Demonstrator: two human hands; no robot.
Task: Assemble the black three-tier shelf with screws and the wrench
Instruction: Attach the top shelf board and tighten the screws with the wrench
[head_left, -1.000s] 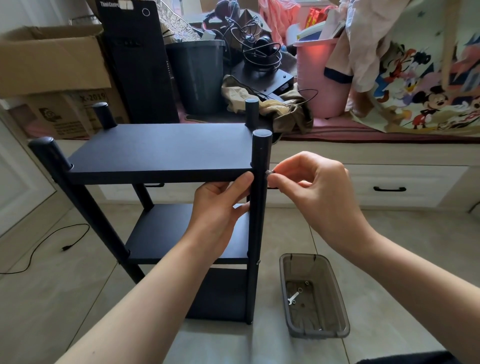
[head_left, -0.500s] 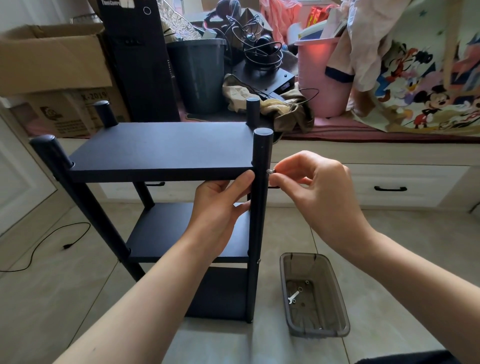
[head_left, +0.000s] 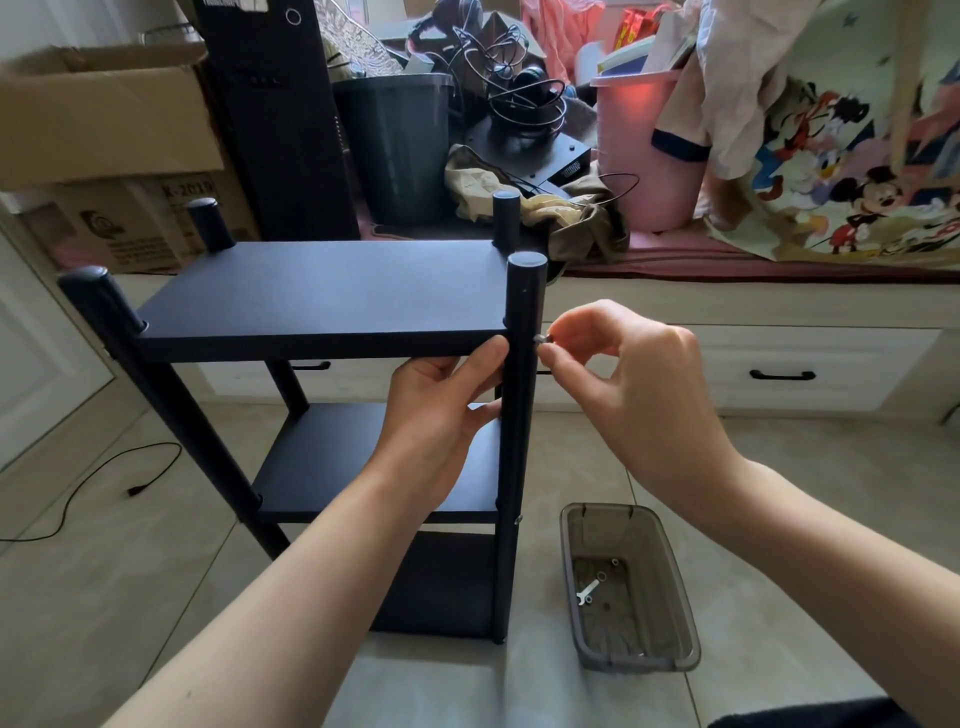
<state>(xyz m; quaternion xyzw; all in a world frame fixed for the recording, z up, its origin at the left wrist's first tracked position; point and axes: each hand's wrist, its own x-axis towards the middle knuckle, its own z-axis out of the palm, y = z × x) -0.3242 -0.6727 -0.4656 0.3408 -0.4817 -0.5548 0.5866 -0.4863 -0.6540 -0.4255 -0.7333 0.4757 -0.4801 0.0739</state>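
Note:
The black three-tier shelf (head_left: 322, 291) stands upright on the tiled floor in front of me. My left hand (head_left: 441, 415) grips the near right post (head_left: 522, 395) just under the top board, thumb against the board's front edge. My right hand (head_left: 628, 379) pinches a small silver screw (head_left: 540, 339) between thumb and forefinger, its tip at the right side of that post, level with the top board. A small silver wrench (head_left: 588, 592) lies in the grey plastic bin (head_left: 670, 587) on the floor at the right, among several loose screws and washers.
Behind the shelf runs a low white drawer bench (head_left: 779, 338) piled with cardboard boxes (head_left: 98, 109), a dark bucket (head_left: 395, 145), a pink bucket (head_left: 644, 150), cables and cloth. A black power cord (head_left: 98, 478) lies on the floor at the left.
My right hand's fingers have shifted slightly around the screw at the post. The left hand and the shelf stay where they were.

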